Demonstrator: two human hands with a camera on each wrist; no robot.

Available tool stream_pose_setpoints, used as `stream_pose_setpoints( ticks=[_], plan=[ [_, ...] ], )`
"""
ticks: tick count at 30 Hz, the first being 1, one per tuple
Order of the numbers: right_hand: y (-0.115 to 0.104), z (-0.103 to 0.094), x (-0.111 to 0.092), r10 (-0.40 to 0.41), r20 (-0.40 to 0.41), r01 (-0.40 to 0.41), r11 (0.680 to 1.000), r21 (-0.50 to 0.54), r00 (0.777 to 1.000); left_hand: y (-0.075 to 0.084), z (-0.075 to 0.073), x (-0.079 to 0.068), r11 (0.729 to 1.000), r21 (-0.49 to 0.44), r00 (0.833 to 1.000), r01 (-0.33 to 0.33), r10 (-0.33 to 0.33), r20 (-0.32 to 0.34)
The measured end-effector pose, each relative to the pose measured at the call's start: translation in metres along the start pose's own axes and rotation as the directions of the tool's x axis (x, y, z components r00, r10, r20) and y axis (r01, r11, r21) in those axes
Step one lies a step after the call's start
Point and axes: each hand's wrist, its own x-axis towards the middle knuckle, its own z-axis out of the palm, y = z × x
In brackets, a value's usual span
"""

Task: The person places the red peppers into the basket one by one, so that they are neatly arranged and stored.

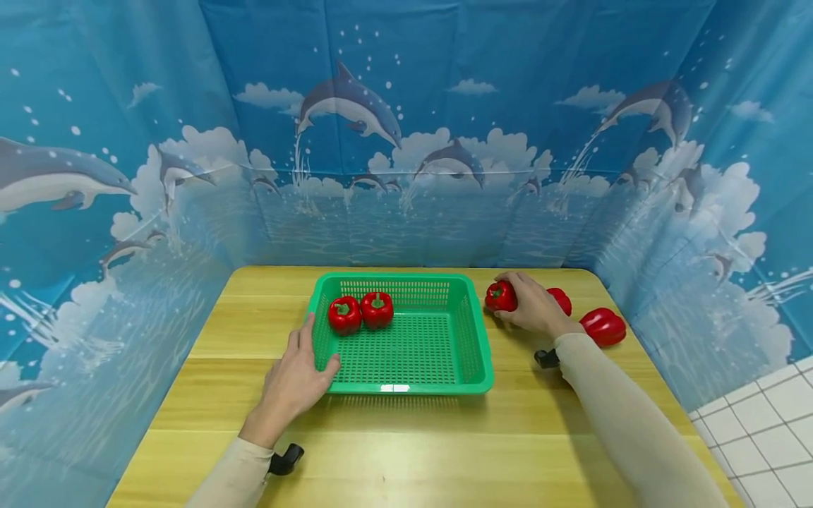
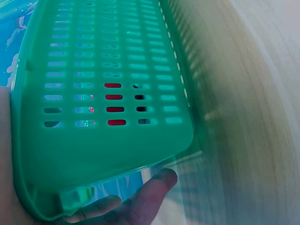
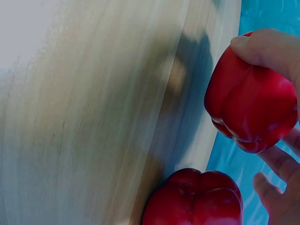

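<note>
My right hand [image 1: 533, 307] grips a red bell pepper [image 1: 501, 296] just right of the green plastic basket [image 1: 406, 389]. In the right wrist view the thumb [image 3: 262, 49] lies across this pepper [image 3: 253, 103], with fingers on its far side, and its shadow falls on the table. My left hand [image 1: 295, 377] holds the basket's near left corner, thumb over the rim. Fingertips [image 2: 164, 178] show beyond the end wall in the left wrist view. Two red bell peppers, one left [image 1: 345, 315] and one right [image 1: 377, 310], stand stem up inside the basket at its back left.
Another red bell pepper [image 1: 559, 301] is partly hidden behind my right hand. One more bell pepper [image 1: 603, 327] lies on its side near the right edge of the wooden table [image 1: 406, 451]. A blue dolphin-print curtain [image 1: 406, 212] closes off the back and sides.
</note>
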Motion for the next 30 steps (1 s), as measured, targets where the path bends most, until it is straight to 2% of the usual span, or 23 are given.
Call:
stream_pose_setpoints(
  ticks=[10,20,25,30],
  plan=[
    [-0.003,0.005,-0.010,0.019,-0.009,-0.018,0.999,0.039,1.000,0.001,0.001,0.001,1.000,0.012,1.000,-0.002,0.002,-0.003],
    [-0.015,-0.002,-0.012,-0.016,-0.050,0.019,0.998,0.067,0.999,0.002,-0.002,0.002,1.000,0.005,1.000,-0.008,0.008,-0.001],
    [-0.023,-0.007,-0.013,-0.022,-0.062,0.027,0.997,0.069,0.998,0.003,-0.003,0.004,1.000,-0.004,1.000,0.017,-0.017,0.012],
    [-0.031,-0.012,-0.013,-0.028,-0.073,0.033,0.996,0.077,0.997,0.006,-0.002,0.008,0.999,0.000,0.999,0.054,-0.054,-0.004]
  ],
)
